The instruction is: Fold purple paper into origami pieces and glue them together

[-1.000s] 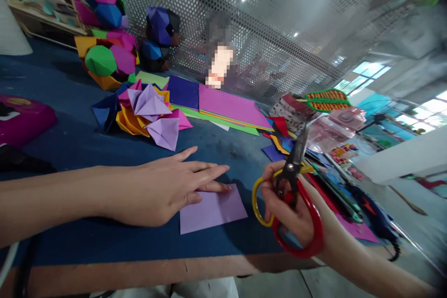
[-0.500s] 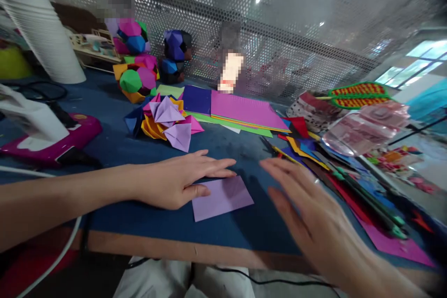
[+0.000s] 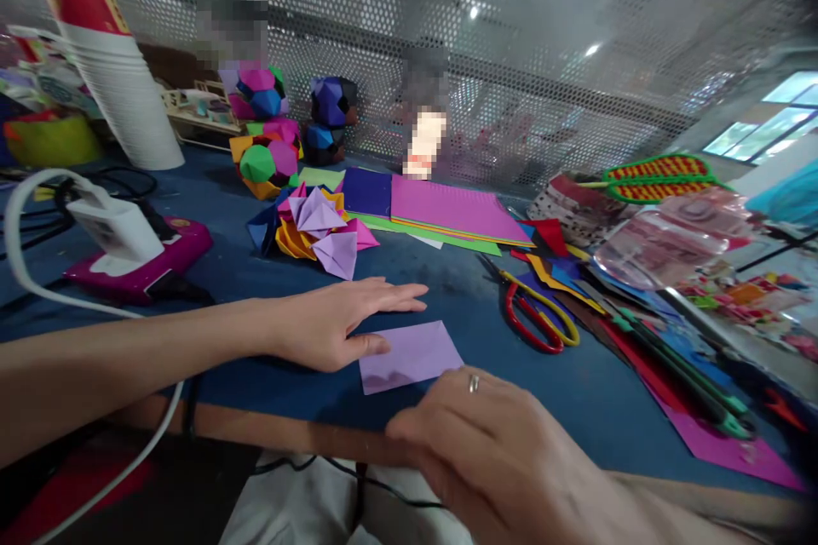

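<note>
A small rectangle of lilac paper [image 3: 412, 356] lies flat on the blue tabletop near its front edge. My left hand [image 3: 342, 319] rests flat with fingers stretched out past the paper's far side, its thumb on the paper's left end. My right hand [image 3: 492, 443], with a ring on one finger, is at the table's front edge by the paper's near right corner. Its fingers are curled together, and whatever they may hold is hidden. Beyond my left hand sits a folded paper piece [image 3: 313, 230] in lilac, orange, pink and blue.
Scissors [image 3: 540, 315] with red and yellow handles lie to the right, beside a green-handled tool [image 3: 687, 375] and paper scraps. Coloured sheets [image 3: 453, 209] are stacked behind. Folded paper balls [image 3: 262, 162], stacked cups [image 3: 128, 102] and a power strip [image 3: 141, 264] stand left.
My right hand has moved left and toward the table's front edge, its spread fingers now curled. The scissors have come into fuller view. My left hand stays by the paper.
</note>
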A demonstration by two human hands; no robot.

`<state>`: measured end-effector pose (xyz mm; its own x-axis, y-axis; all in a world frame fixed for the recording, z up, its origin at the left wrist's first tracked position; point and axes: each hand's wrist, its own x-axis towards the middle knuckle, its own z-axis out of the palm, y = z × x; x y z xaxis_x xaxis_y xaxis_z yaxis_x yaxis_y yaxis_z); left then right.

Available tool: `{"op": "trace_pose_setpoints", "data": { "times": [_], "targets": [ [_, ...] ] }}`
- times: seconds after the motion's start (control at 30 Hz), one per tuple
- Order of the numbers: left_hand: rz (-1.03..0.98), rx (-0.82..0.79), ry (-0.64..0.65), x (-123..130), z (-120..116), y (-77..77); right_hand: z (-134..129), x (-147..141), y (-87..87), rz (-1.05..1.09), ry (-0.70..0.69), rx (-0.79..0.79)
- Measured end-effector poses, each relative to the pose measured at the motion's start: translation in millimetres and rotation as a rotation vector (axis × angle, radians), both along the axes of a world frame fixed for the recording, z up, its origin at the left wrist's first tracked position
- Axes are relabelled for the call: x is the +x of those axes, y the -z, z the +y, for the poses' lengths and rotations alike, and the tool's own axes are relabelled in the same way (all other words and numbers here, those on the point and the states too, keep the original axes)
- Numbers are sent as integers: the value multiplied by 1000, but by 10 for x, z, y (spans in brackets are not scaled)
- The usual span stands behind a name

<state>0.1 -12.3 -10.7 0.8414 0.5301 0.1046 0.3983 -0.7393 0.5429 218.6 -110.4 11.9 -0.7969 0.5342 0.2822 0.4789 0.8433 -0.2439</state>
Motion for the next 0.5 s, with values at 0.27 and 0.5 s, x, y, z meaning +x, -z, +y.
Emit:
{"op": "trace_pose_setpoints", "data": {
  "times": [0.27,0.5],
  "targets": [
    [-16,9,6,-6,-7,-11,89,-143,239,-19,-1,46],
    [-11,-5,9,-6,4,8,118,-210,248,-56,-15,128]
  ]
}}
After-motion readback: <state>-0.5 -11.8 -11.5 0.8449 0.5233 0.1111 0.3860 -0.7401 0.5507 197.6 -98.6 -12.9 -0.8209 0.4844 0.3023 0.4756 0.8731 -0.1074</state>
